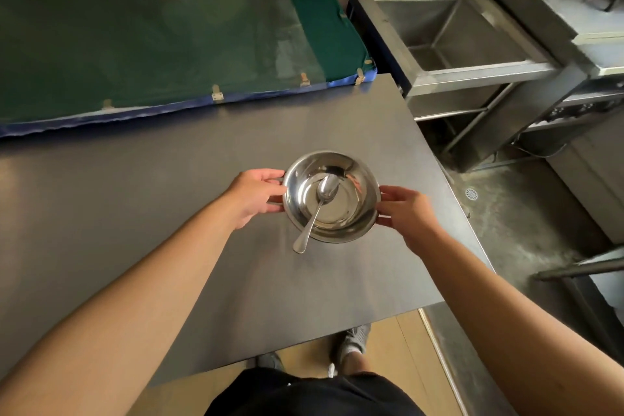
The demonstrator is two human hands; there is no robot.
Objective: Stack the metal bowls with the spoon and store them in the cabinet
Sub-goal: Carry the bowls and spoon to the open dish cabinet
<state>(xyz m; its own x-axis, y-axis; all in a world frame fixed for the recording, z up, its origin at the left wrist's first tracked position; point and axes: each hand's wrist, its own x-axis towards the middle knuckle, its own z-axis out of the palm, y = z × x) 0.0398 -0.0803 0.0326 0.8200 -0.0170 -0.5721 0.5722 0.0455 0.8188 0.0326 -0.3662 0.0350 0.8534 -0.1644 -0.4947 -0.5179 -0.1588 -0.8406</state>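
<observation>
Spoon [317,209] lies in the stacked metal bowls [351,213] on the grey table [169,213], handle pointing near-left over the rim, bowl end far-right. Left hand [256,196] and right hand [408,213] grip opposite rims, fingers curled. Beyond: green mat [152,27], steel sink [449,27] far right.

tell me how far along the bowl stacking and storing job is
Done: the metal bowls sit nested on the grey table, with the spoon resting inside, handle over the rim. In hand: the left hand and right hand grip opposite rims. Left: carrying the stack to a cabinet, which is not in view.
</observation>
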